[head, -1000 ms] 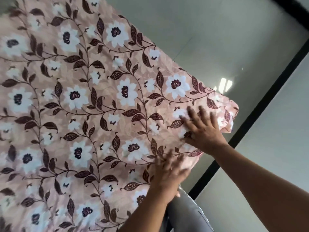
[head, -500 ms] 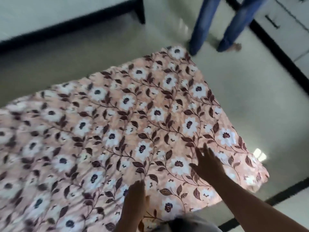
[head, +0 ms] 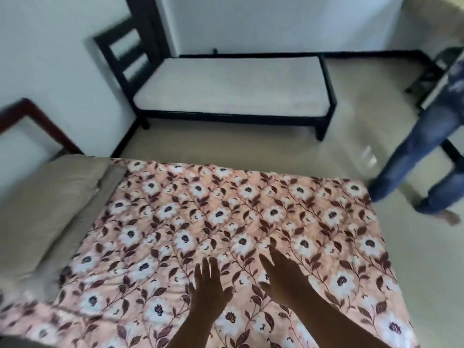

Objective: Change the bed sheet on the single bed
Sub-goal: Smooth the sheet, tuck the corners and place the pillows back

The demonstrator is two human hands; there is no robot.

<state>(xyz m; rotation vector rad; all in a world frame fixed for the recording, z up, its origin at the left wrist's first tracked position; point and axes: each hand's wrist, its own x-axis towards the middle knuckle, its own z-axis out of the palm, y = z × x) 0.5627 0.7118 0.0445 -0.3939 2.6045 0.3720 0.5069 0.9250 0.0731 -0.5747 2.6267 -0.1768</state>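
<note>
Covering most of lower frame: pink floral bed sheet (head: 226,222), lightly rippled. Left hand (head: 208,287) and right hand (head: 283,280) flat on it, fingers spread, gripping nothing. Tan pillow (head: 42,204) at left edge. Frame motion-blurred.

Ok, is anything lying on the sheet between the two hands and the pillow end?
Nothing visible. The left hand and right hand are spread open over the floral sheet, and the stretch of sheet toward the pillow carries only wrinkles, no objects.
</note>
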